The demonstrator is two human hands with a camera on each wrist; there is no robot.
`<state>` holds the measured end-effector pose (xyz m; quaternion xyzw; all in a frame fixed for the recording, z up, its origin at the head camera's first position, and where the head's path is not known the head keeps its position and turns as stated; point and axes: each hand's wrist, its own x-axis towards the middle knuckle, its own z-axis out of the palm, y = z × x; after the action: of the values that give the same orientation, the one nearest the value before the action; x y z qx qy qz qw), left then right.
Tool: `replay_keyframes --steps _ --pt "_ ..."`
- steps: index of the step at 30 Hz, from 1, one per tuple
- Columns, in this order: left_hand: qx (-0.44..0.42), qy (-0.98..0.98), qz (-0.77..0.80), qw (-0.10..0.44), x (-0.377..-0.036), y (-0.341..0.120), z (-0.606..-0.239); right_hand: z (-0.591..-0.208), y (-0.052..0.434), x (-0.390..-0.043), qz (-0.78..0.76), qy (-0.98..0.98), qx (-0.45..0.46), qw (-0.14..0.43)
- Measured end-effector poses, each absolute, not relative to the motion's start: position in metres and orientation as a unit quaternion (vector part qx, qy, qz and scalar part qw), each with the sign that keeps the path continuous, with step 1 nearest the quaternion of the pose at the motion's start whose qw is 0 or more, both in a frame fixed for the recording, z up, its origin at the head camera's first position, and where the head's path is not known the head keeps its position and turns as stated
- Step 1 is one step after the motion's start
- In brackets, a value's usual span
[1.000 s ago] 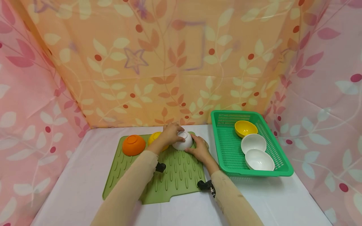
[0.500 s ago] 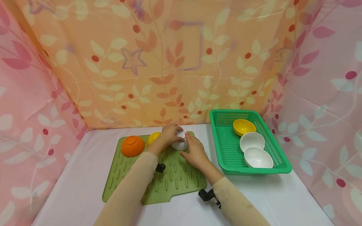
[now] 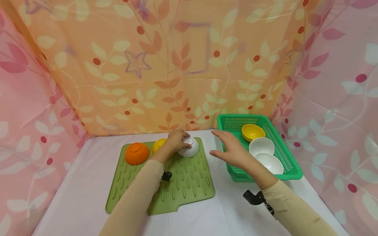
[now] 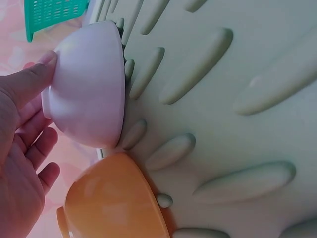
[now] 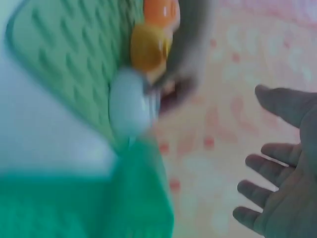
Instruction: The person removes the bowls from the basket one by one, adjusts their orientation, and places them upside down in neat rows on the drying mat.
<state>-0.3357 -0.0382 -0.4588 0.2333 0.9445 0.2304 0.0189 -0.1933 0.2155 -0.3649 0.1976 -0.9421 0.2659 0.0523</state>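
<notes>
Head view is showing the left hand (image 3: pixel 176 141) resting its grip on the upturned white bowl (image 3: pixel 189 148) at the far edge of the green mat (image 3: pixel 183 183), while the right hand (image 3: pixel 233 151), fingers spread and holding nothing, is hovering beside the green basket (image 3: pixel 287 157), probably reaching for another bowl.

A white table (image 3: pixel 88 183) carries everything. A green ridged mat (image 3: pixel 189 183) lies on its middle. A green basket (image 3: pixel 233 126) sits just right of the mat.
</notes>
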Motion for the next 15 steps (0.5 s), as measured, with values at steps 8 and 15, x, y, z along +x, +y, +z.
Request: replay_keyframes --steps 8,15 --pt "0.231 0.950 0.211 0.020 -0.335 -0.038 -0.455 -0.334 0.302 -0.242 0.250 -0.960 0.127 0.020" --pt "0.227 0.951 0.209 0.017 -0.330 -0.036 -0.451 -0.345 0.356 -0.284 0.258 -0.963 0.075 0.000"
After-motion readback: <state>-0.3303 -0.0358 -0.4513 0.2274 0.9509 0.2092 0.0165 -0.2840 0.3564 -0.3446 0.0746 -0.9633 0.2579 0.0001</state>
